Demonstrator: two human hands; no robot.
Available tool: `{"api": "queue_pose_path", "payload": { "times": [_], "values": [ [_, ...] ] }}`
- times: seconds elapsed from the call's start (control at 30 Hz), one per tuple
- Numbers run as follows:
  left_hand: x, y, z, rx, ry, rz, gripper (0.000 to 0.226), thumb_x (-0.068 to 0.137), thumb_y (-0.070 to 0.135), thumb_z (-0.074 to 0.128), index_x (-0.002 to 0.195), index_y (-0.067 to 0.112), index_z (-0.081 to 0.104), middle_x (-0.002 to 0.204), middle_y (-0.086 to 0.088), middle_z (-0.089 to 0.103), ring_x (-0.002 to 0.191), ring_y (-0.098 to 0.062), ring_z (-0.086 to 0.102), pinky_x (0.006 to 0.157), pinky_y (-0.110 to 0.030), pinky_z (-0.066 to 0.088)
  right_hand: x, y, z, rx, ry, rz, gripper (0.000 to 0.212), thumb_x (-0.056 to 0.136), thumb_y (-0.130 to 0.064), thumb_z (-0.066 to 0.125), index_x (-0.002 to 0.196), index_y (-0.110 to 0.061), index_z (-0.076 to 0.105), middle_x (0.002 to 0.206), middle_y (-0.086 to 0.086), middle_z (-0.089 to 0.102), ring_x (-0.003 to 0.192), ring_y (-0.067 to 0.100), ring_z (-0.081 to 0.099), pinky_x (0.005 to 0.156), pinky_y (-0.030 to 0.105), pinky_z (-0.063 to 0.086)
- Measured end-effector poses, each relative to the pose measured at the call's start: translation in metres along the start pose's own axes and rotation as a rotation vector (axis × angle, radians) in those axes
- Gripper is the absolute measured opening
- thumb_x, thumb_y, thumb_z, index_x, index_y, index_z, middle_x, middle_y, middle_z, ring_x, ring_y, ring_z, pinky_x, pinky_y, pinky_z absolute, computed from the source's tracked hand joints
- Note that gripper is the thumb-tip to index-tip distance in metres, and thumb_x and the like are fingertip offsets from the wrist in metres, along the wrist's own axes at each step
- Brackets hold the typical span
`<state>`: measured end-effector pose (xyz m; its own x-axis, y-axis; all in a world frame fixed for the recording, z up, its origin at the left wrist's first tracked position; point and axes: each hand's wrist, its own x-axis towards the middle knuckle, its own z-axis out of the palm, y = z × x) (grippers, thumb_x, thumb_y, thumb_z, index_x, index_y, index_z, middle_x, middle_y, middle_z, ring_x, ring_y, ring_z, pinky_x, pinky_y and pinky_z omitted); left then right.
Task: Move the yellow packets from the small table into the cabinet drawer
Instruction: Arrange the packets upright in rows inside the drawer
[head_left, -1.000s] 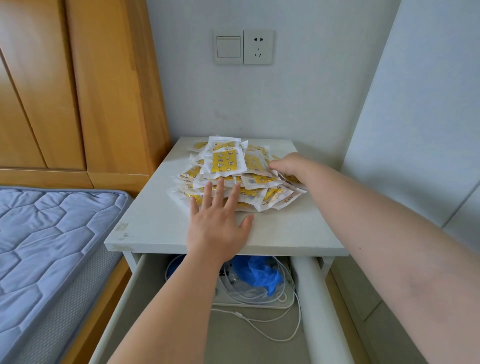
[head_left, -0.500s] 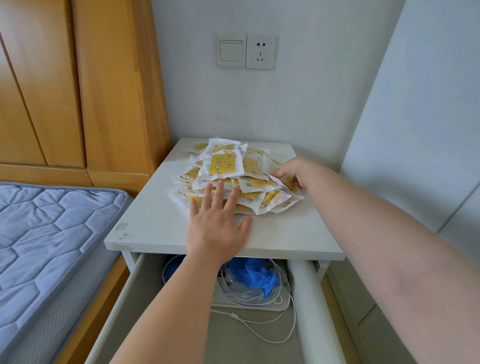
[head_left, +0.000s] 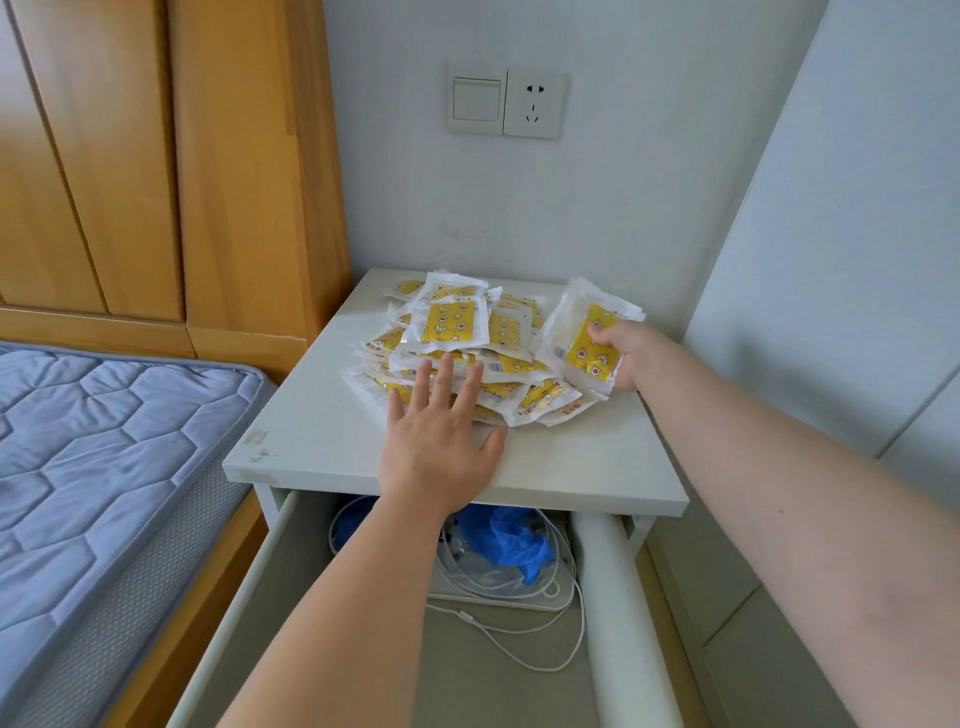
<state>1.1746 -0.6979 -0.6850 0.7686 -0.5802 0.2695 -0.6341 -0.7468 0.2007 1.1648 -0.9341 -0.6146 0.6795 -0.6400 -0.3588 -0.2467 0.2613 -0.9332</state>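
A heap of yellow packets (head_left: 457, 325) in clear wrappers lies on the small white table (head_left: 322, 426). My left hand (head_left: 439, 441) rests flat on the table's front, its straight fingers lying on the heap's near edge. At the heap's right side my right hand (head_left: 626, 358) grips a small stack of yellow packets (head_left: 584, 332), tilted up above the pile. Below the tabletop the cabinet drawer (head_left: 498, 675) stands pulled out toward me.
Inside the drawer lie white cables (head_left: 519, 631) and a crumpled blue bag (head_left: 511, 540). A blue mattress (head_left: 104, 457) and wooden bed frame sit at the left, a wooden wardrobe (head_left: 156, 156) behind. A wall with switch and socket (head_left: 506, 106) backs the table.
My right hand has closed on a few packets at the heap's right edge and lifted them up off the pile. My left hand has stayed flat on the heap's front.
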Motion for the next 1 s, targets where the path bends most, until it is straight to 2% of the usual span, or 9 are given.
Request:
{"api": "queue_pose_path", "payload": {
  "times": [0.13,0.23,0.53,0.67,0.73,0.8,0.87,0.9,1.0],
  "values": [
    [-0.001,0.000,-0.002,-0.010,-0.010,0.007,0.072,0.093,0.061,0.021,0.151,0.034,-0.012,0.160,0.000,-0.015,0.147,-0.022,-0.017,0.119,-0.049,0.000,-0.021,0.021,-0.014,0.392,-0.010,-0.004,0.021,0.088,-0.013,0.065,0.108,-0.014,0.061,0.104,0.008,0.069,0.093,0.027,0.066,0.073,0.052,0.053],
    [-0.002,0.000,-0.004,-0.054,0.003,0.020,0.073,0.093,0.062,0.024,0.151,0.034,-0.009,0.160,0.001,-0.016,0.147,-0.020,-0.016,0.120,-0.047,0.001,-0.037,0.051,-0.017,0.545,-0.023,-0.069,0.030,0.081,-0.016,0.072,0.110,-0.013,0.065,0.103,0.008,0.071,0.091,0.027,0.069,0.074,0.049,0.056],
    [0.033,-0.005,-0.023,-0.120,0.219,0.026,0.049,0.102,0.034,0.023,0.150,0.027,0.024,0.161,0.003,0.008,0.148,-0.019,-0.006,0.120,-0.044,0.000,-0.030,0.062,-0.008,0.442,0.109,-0.197,0.015,0.078,-0.020,0.078,0.088,-0.015,0.067,0.092,0.006,0.072,0.088,0.029,0.070,0.083,0.054,0.054],
    [0.081,-0.013,-0.029,-0.067,0.048,-0.120,0.054,0.102,0.037,0.021,0.154,0.028,0.007,0.161,0.004,-0.002,0.147,-0.024,-0.012,0.117,-0.048,-0.002,-0.025,0.064,-0.012,0.434,0.091,-0.230,0.013,0.081,-0.021,0.075,0.091,-0.016,0.068,0.093,0.006,0.072,0.086,0.027,0.070,0.083,0.050,0.055],
    [0.095,-0.015,-0.027,0.037,-0.141,-0.112,0.051,0.101,0.036,0.024,0.151,0.026,0.017,0.160,0.003,0.006,0.147,-0.031,-0.006,0.115,-0.054,0.001,-0.024,0.064,-0.012,0.442,0.080,-0.245,0.013,0.082,-0.019,0.074,0.093,-0.015,0.068,0.093,0.006,0.072,0.086,0.026,0.070,0.082,0.050,0.055],
    [0.097,-0.013,-0.028,0.020,-0.136,-0.087,0.036,0.099,0.030,0.028,0.126,0.018,0.048,0.137,-0.005,0.040,0.135,-0.033,0.029,0.112,-0.054,0.016,-0.024,0.063,-0.011,0.430,0.076,-0.252,0.014,0.082,-0.018,0.074,0.094,-0.015,0.068,0.094,0.007,0.073,0.087,0.027,0.070,0.082,0.050,0.056],
    [0.093,-0.008,-0.034,-0.138,0.039,-0.084,0.030,0.098,0.027,0.029,0.084,0.014,0.052,0.095,-0.005,0.054,0.104,-0.030,0.052,0.104,-0.043,0.032,-0.023,0.064,-0.011,0.420,0.073,-0.251,0.017,0.081,-0.018,0.074,0.096,-0.015,0.069,0.095,0.008,0.073,0.088,0.028,0.070,0.083,0.052,0.055],
    [0.093,-0.006,-0.036,-0.167,0.108,-0.081,0.028,0.097,0.026,0.033,0.081,0.013,0.052,0.090,-0.005,0.054,0.098,-0.028,0.053,0.099,-0.039,0.035,-0.023,0.064,-0.011,0.420,0.069,-0.252,0.017,0.081,-0.017,0.074,0.097,-0.014,0.069,0.096,0.008,0.073,0.089,0.029,0.070,0.084,0.053,0.055],
    [0.100,-0.008,-0.035,-0.116,0.025,-0.139,0.037,0.094,0.032,0.050,0.126,0.015,0.051,0.129,-0.007,0.049,0.122,-0.027,0.041,0.101,-0.038,0.038,-0.023,0.064,-0.011,0.399,0.063,-0.252,0.017,0.081,-0.018,0.074,0.097,-0.015,0.069,0.097,0.008,0.073,0.090,0.028,0.070,0.084,0.053,0.054]
  ]
}}
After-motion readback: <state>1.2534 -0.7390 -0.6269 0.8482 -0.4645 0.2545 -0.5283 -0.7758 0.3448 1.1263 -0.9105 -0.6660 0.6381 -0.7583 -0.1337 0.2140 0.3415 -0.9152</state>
